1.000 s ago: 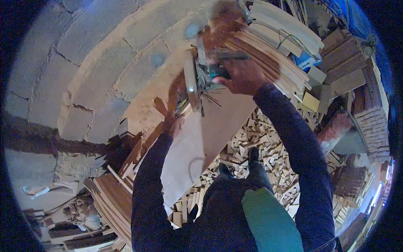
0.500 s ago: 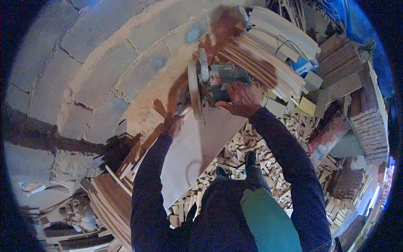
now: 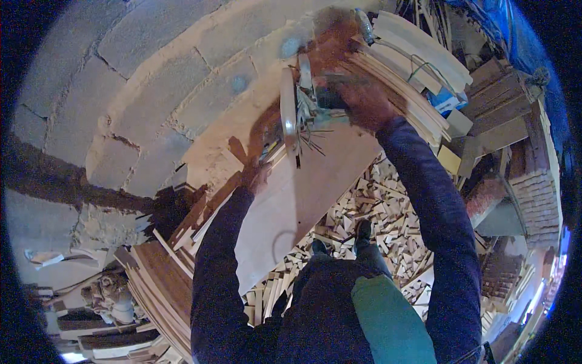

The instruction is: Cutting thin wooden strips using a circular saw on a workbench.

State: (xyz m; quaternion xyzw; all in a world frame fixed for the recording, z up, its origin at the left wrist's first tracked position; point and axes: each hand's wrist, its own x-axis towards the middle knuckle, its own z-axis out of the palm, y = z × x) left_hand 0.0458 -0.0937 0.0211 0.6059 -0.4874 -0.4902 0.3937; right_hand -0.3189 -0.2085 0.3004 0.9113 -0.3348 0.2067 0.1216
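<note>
A power saw with a round pale blade guard (image 3: 288,115) stands on the far end of a flat pale board (image 3: 279,224). Its dark body (image 3: 330,99) lies to the right of the guard. My right hand (image 3: 367,104), smeared by motion, is over the right side of that body; whether its fingers grip anything does not show. To the left, in shadow, my left hand (image 3: 256,176) rests at the board's left edge with fingers curled around a thin wood strip (image 3: 276,151) that runs toward the guard.
Many small wood offcuts (image 3: 388,206) cover the floor around my feet. Long planks (image 3: 418,91) are stacked at the far right, with a blue box (image 3: 447,101) beside them. A block wall (image 3: 163,91) rises on the left. More boards (image 3: 157,285) lean at the lower left.
My right hand has moved away from me and slightly right over the saw body, now blurred. More of the board shows in front of the saw. The left hand stays at the board's edge.
</note>
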